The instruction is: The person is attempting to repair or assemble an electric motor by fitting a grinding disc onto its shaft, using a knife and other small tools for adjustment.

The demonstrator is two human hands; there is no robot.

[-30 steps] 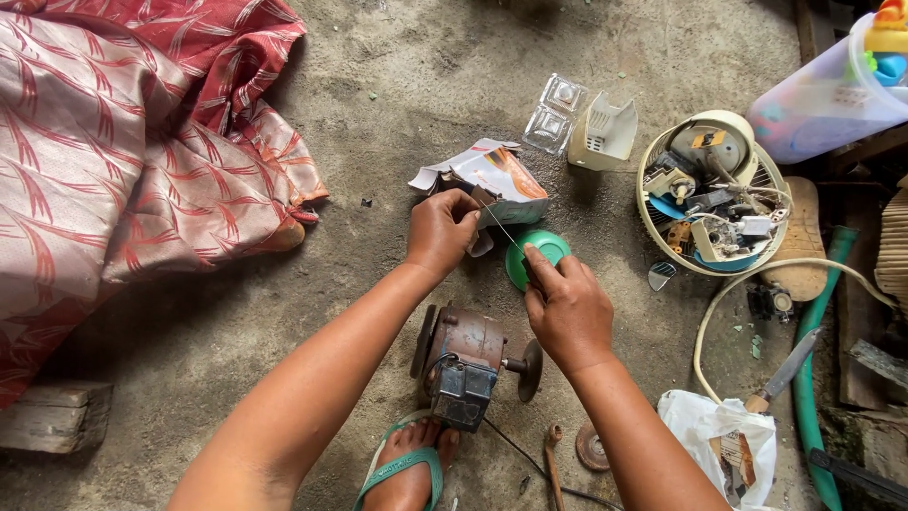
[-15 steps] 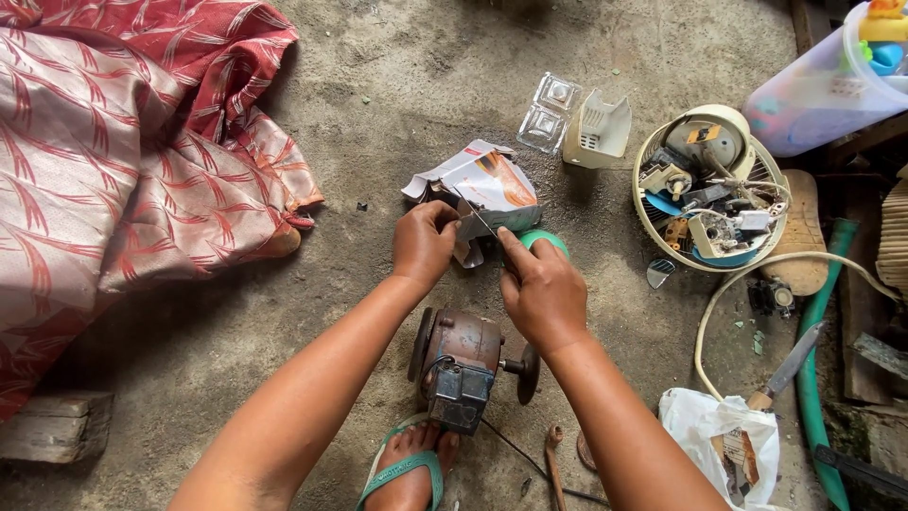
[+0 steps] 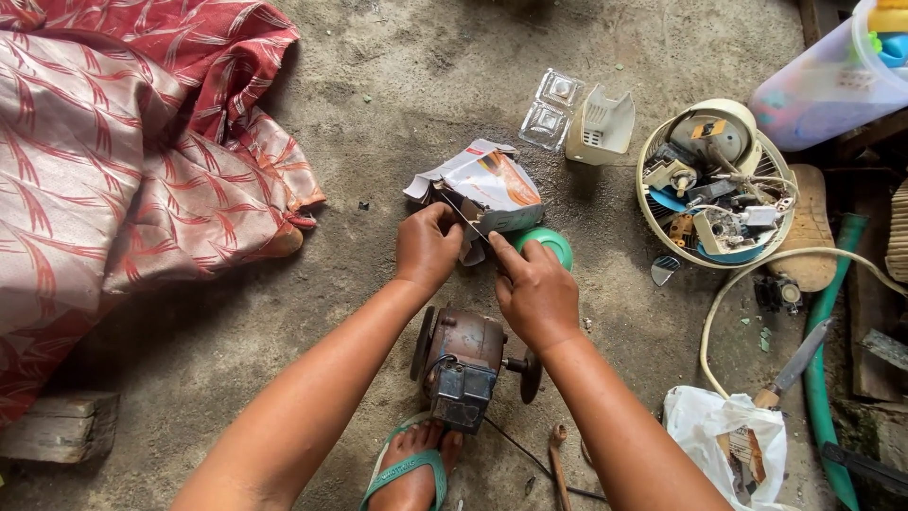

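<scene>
Your left hand [image 3: 427, 248] is curled shut, pinching one end of a thin dark strip [image 3: 470, 225] that runs between your two hands. Your right hand [image 3: 536, 290] is closed too, its forefinger and thumb gripping the strip's other end, and it covers most of a green roll of tape [image 3: 551, 245] whose rim shows just beyond the knuckles. Whether that hand also holds the roll, you cannot tell. Right behind both hands, touching the floor, lies a torn cardboard box [image 3: 484, 185] in white and orange.

Nearer to you, between your forearms, a rusty electric motor [image 3: 463, 364] sits on the concrete floor [image 3: 397, 85], with your foot in a green sandal [image 3: 409, 470] just below it. Farther off stand two clear glass dishes [image 3: 551, 111] and a cream plastic housing [image 3: 602, 124]. To the right, a round cream basin [image 3: 653, 222] holds mixed electrical parts. A red patterned cloth [image 3: 123, 161] covers the left side. A white plastic bag [image 3: 724, 435] lies near right.
</scene>
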